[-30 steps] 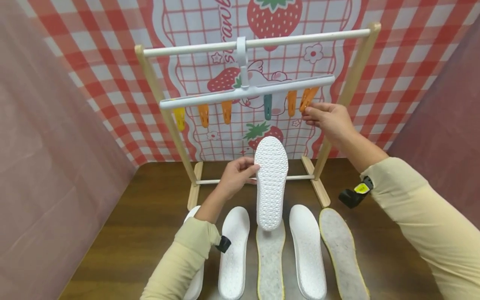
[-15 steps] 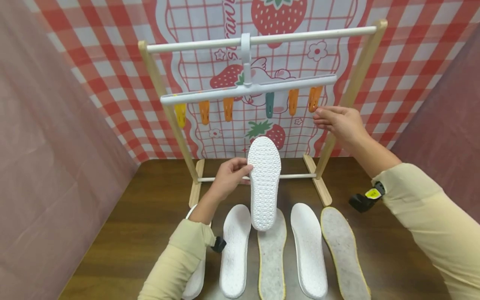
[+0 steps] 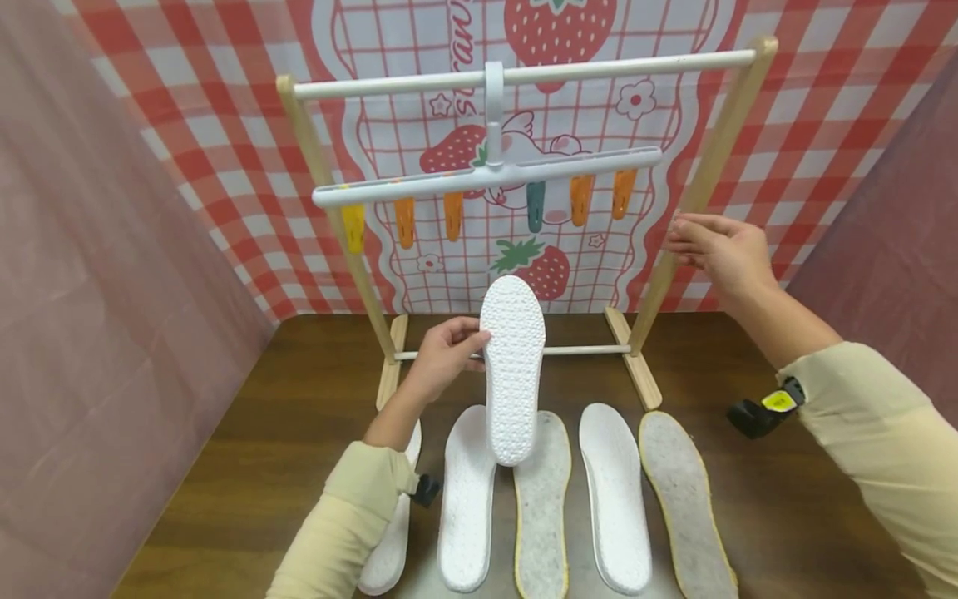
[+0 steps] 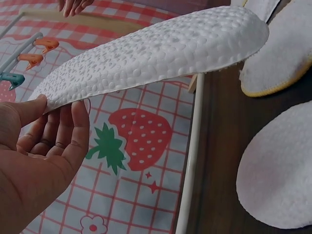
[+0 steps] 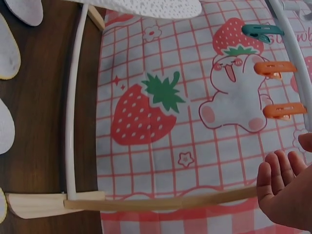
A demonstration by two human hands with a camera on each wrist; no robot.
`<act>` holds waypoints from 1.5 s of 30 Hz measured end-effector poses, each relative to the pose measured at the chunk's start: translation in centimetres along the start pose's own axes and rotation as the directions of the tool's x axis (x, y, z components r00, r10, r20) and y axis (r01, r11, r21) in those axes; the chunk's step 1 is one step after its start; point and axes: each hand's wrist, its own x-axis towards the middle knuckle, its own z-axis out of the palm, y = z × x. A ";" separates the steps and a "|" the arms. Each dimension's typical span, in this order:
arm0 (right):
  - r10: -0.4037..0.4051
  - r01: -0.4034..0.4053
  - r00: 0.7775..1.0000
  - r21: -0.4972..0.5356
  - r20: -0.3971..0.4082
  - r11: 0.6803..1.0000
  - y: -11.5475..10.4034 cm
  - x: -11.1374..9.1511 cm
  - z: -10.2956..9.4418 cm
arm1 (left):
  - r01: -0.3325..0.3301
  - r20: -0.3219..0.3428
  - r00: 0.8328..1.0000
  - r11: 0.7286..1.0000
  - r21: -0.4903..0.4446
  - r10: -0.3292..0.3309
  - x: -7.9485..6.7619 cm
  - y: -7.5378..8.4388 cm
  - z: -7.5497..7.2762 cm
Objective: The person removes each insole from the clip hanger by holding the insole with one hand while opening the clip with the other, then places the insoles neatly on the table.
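In the head view my left hand [image 3: 441, 358] pinches the left edge of a white insole [image 3: 512, 366], thumb in front. The insole stands nearly upright over the table, its bumpy face toward the head camera; the left wrist view shows the pinched edge [image 4: 53, 102]. My right hand [image 3: 726, 249] is in the air by the rack's right post, fingers loosely bent and holding nothing. Left of it, a white hanger [image 3: 569, 166] carries several clips: a yellow clip [image 3: 353, 229], a teal clip [image 3: 535, 206] and several orange ones, the rightmost orange clip [image 3: 624, 193] nearest that hand.
A rack with wooden posts [image 3: 707, 179] and a white top rod [image 3: 621, 69] bears the hanger. On the brown table [image 3: 247, 466] several insoles lie in a row, including a white insole [image 3: 615, 499] and a yellow-edged grey insole [image 3: 684, 499]. Checked cloth [image 3: 202, 158] hangs behind.
My right hand has let go of the rightmost orange clip and moved right. That clip now hangs straighter. The left hand has shifted slightly left with the insole.
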 end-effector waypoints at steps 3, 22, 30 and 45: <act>-0.007 0.007 1.000 0.015 -0.026 1.000 0.1 0.0 -0.5 | 0.010 -0.001 1.000 1.000 0.007 -0.010 -0.2 -0.1 -0.4; 0.024 -0.040 0.989 -0.105 -0.146 0.994 0.4 0.5 -1.2 | 0.088 -0.009 0.996 0.993 0.076 -0.088 -1.7 -1.0 -3.0; 0.010 -0.027 0.980 -0.080 -0.199 0.996 0.5 0.6 -1.1 | 0.117 -0.007 0.993 0.989 0.090 -0.117 -2.4 -1.3 -4.1; 0.027 -0.064 0.975 -0.165 -0.220 0.984 0.6 1.3 -1.5 | 0.151 -0.066 0.987 0.985 0.083 -0.145 -4.1 -2.0 -7.0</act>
